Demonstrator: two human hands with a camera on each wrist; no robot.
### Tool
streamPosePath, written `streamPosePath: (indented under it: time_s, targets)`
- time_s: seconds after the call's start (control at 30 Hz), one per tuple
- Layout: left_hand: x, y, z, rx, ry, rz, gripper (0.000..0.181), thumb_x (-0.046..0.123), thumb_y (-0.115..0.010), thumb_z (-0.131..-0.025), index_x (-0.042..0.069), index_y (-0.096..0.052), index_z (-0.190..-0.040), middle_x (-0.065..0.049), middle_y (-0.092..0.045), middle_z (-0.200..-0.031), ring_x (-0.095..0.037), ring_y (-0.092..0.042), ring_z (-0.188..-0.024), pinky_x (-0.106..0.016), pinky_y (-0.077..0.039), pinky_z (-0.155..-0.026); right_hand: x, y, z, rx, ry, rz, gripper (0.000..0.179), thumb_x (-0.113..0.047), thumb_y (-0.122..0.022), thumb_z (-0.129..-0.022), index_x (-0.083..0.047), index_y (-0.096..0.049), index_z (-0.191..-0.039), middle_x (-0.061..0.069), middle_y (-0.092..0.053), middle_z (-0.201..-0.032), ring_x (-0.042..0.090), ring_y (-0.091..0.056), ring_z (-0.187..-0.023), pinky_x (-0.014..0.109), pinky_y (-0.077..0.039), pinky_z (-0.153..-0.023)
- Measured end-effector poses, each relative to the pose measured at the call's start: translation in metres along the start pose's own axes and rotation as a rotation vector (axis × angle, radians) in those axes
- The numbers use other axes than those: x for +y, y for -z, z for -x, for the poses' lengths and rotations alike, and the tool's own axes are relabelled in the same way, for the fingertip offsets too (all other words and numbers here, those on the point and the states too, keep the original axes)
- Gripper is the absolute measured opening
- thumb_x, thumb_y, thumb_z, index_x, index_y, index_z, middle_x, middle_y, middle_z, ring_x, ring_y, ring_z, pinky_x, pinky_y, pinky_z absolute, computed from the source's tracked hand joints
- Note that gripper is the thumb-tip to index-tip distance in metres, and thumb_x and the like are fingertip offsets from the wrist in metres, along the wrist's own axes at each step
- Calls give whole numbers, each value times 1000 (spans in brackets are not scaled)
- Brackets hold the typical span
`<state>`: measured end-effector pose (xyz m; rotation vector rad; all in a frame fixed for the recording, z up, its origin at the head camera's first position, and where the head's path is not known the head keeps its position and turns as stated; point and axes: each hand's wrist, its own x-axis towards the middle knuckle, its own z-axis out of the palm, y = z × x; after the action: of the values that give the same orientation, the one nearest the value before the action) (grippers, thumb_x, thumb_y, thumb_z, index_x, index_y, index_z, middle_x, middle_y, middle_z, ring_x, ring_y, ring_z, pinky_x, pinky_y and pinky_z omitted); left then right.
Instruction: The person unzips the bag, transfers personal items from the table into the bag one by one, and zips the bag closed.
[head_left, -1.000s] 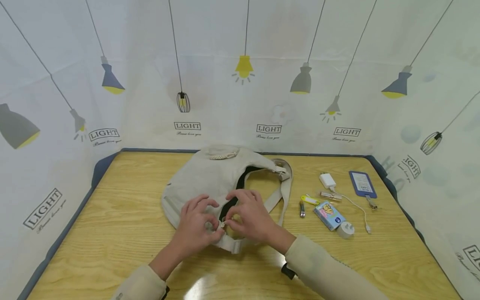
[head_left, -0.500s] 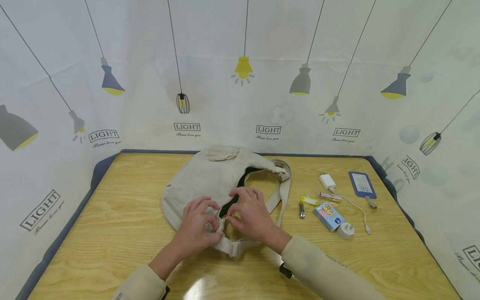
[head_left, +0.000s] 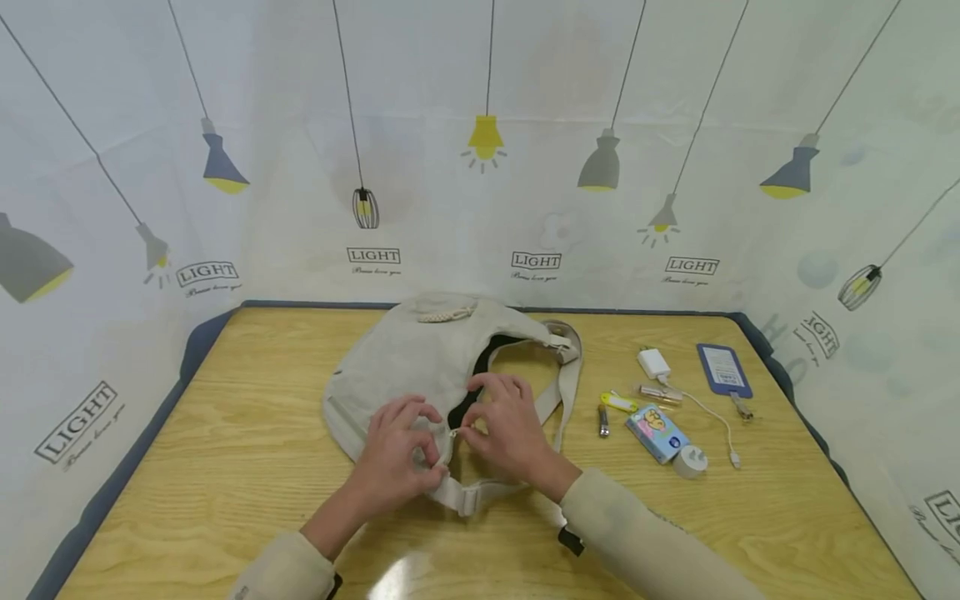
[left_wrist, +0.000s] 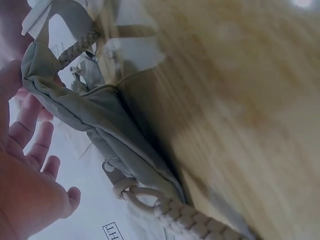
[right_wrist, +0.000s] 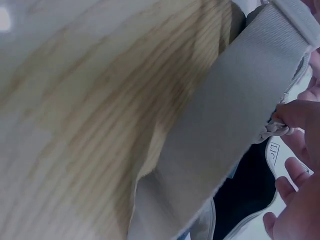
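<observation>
A beige shoulder bag (head_left: 412,358) lies on the wooden table with its dark-lined opening (head_left: 489,367) facing right. My left hand (head_left: 397,454) pinches the bag's fabric at the near end of the zipper, beside the strap (head_left: 468,498). Just to its right, my right hand (head_left: 512,429) pinches the zipper pull (head_left: 454,432) between thumb and index finger. In the right wrist view, a braided cord pull (right_wrist: 272,131) shows at those fingertips, with zipper teeth above it and the gaping dark opening (right_wrist: 242,195) below. The left wrist view shows the left thumb and index finger (left_wrist: 12,80) at the bag's folded edge.
Right of the bag lie a nail clipper (head_left: 603,421), a yellow tag (head_left: 618,402), a blue cartoon-printed pack (head_left: 658,433), a white round plug (head_left: 690,461), a small clear tube (head_left: 660,394), a white charger (head_left: 654,363) with cable, and a blue card holder (head_left: 724,369). A printed curtain (head_left: 450,208) stands behind.
My right hand has moved slightly away from me and right along the opening with the zipper pull, and the closed stretch of zipper behind it has grown. My left hand stays nearly still.
</observation>
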<state>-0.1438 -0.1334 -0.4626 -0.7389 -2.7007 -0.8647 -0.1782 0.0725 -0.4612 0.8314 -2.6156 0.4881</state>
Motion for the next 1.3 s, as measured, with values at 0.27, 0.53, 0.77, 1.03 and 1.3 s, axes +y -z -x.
streamPosePath:
  time_s: [0.27, 0.53, 0.77, 1.03, 1.3]
  targets:
    - [0, -4, 3, -3, 12, 0, 29, 33, -84, -70, 32, -57, -59, -1, -56, -133, -33, -31, -142, -58, -19, -112, 4, -2, 1, -7, 0, -58, 10, -30, -77, -83, -25, -74, -75, 1, -55, -126, 27, -52, -118, 52, -34, -101]
    - [1, -15, 0, 63, 49, -77, 32, 50, -81, -71, 32, -58, -60, -6, -56, -134, -35, -28, -144, -62, -16, -111, 3, 1, -1, -38, -15, -138, 9, -29, -75, -85, -24, -74, -77, 2, -55, -129, 28, -50, -124, 55, -33, -103]
    - [2, -20, -5, 129, 90, -153, 28, 41, -80, -70, 28, -59, -57, -6, -58, -128, -36, -33, -141, -63, -18, -109, 3, 2, -1, -26, 20, -133, 9, -28, -76, -84, -24, -74, -76, 2, -55, -129, 26, -49, -124, 55, -32, -102]
    - [1, -24, -6, 177, 54, -144, 24, 20, -75, -62, 26, -53, -54, -2, -60, -113, -33, -43, -131, -61, -22, -107, 3, 3, -2, -7, 30, -106, 9, -27, -77, -83, -24, -74, -75, 1, -56, -127, 26, -51, -122, 55, -34, -100]
    - [2, -22, -8, 155, 34, -114, 23, 17, -73, -62, 25, -53, -55, 0, -59, -111, -31, -44, -127, -62, -19, -109, 8, -1, -5, -23, -4, -42, 9, -32, -76, -83, -26, -75, -76, 1, -55, -130, 27, -52, -117, 55, -33, -102]
